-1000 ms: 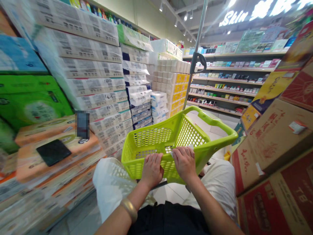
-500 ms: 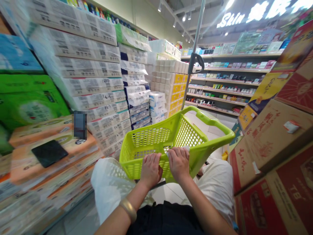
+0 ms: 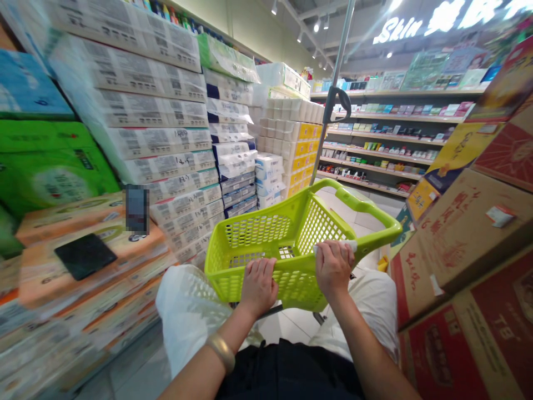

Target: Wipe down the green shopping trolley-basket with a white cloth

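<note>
A lime-green plastic shopping basket rests on my lap between my white-clad knees. My left hand is closed over the basket's near rim. My right hand presses a white cloth against the basket's right rim, fingers curled round it. A grey telescopic pull handle rises from the far end of the basket. The basket's inside looks empty.
Stacked tissue and paper packs wall the left side, with a black phone lying on an orange pack. Red and brown cardboard cartons crowd the right. Product shelves stand across the aisle ahead.
My right hand has slid with the cloth from the near rim, beside my left hand, to the basket's right rim. The left hand has stayed put.
</note>
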Demonstrator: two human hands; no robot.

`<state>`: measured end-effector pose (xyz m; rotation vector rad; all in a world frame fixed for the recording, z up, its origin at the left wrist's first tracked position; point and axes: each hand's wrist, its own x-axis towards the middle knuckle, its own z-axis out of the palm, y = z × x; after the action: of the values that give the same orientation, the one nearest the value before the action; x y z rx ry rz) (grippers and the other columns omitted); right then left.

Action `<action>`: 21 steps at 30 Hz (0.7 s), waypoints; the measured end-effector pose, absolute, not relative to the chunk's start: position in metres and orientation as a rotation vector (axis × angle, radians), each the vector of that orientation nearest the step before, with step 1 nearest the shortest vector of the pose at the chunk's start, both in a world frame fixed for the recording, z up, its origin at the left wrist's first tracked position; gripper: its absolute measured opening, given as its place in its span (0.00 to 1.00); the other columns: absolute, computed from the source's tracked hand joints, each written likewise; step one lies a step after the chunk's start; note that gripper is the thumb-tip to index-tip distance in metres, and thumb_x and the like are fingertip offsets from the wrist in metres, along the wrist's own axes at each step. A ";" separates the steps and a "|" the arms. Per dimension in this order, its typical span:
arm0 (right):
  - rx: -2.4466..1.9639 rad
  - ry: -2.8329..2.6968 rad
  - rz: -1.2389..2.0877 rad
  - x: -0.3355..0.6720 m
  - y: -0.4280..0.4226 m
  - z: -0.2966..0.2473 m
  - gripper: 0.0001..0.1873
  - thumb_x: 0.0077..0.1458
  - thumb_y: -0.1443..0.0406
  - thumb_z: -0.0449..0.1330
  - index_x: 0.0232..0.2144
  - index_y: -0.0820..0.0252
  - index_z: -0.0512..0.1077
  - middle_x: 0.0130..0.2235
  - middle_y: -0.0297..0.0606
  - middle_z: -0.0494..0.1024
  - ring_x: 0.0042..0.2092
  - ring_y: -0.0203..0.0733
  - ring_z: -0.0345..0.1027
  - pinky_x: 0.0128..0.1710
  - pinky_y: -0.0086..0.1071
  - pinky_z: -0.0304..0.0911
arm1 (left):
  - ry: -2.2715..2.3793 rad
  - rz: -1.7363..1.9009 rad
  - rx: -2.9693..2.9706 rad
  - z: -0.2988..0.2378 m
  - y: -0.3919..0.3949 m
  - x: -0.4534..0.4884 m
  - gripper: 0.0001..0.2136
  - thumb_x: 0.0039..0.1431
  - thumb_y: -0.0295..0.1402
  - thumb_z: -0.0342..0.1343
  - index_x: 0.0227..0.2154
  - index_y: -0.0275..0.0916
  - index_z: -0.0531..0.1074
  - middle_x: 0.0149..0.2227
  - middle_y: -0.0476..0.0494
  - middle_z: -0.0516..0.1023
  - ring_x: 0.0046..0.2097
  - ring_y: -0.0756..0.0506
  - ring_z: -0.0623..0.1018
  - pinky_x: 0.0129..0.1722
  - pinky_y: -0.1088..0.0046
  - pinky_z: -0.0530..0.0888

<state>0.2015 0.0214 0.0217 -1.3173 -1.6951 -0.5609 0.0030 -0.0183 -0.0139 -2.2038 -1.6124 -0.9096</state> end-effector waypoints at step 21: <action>-1.265 -1.816 -0.441 0.174 0.013 0.017 0.10 0.63 0.66 0.51 0.37 0.55 0.72 0.40 0.37 0.76 0.49 0.44 0.63 0.59 0.40 0.45 | -1.611 -0.890 -2.186 -0.016 -0.015 0.002 0.22 0.47 0.26 0.51 0.49 0.35 0.66 0.43 0.38 0.74 0.46 0.39 0.70 0.51 0.60 0.62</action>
<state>0.1738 0.0133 0.0166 -1.2653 -1.8164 -0.4405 0.0020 -0.0147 -0.0163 -2.1855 -1.6114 -0.8897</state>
